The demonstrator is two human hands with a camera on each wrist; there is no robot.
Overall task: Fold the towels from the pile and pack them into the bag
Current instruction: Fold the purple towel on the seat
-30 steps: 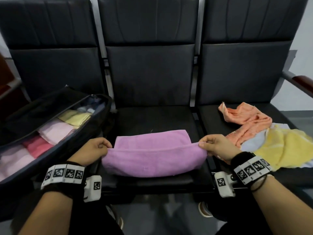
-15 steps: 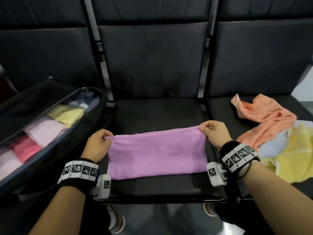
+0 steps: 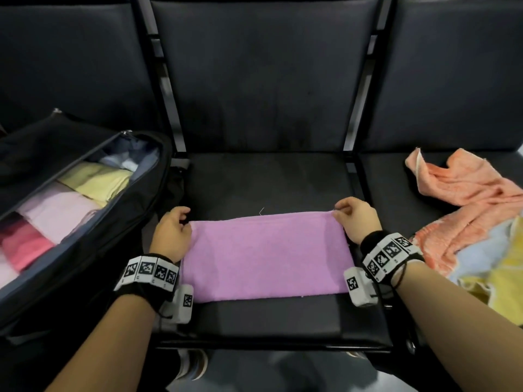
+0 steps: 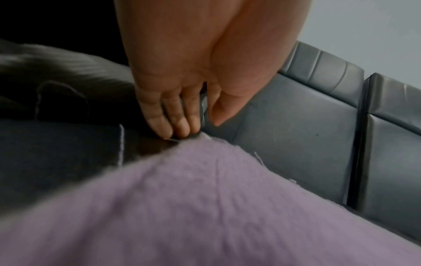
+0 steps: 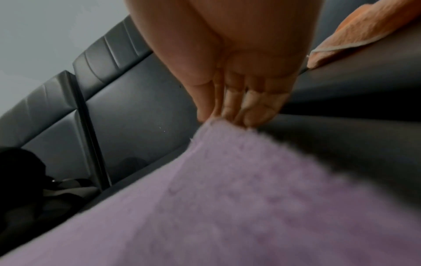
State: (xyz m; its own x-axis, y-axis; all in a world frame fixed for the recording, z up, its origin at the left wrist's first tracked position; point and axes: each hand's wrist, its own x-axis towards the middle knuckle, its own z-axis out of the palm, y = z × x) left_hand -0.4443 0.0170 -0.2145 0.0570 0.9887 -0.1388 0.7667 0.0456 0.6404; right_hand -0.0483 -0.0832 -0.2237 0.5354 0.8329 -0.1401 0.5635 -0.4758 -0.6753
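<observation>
A purple towel (image 3: 266,256) lies flat in a folded rectangle on the middle seat (image 3: 268,182). My left hand (image 3: 185,219) sits at its far left corner. In the left wrist view this hand (image 4: 196,129) has its fingertips (image 4: 180,131) beside the towel (image 4: 205,207) corner and its thumb apart, holding nothing. My right hand (image 3: 339,212) pinches the far right corner; the right wrist view shows this hand (image 5: 218,118) with thumb and fingers closed on the towel (image 5: 250,198) edge. The open black bag (image 3: 133,219) lies on the left seat.
Inside the bag lie folded towels: yellow (image 3: 96,179), pale pink (image 3: 56,213) and deep pink (image 3: 25,244). On the right seat a loose pile holds an orange towel (image 3: 467,199), a light blue one (image 3: 481,250) and a yellow one (image 3: 498,278). Seat backs rise behind.
Both hands carried the towel's upper layer away from me and laid it down, so the bulging fold now lies flat. My left thumb has come off the corner.
</observation>
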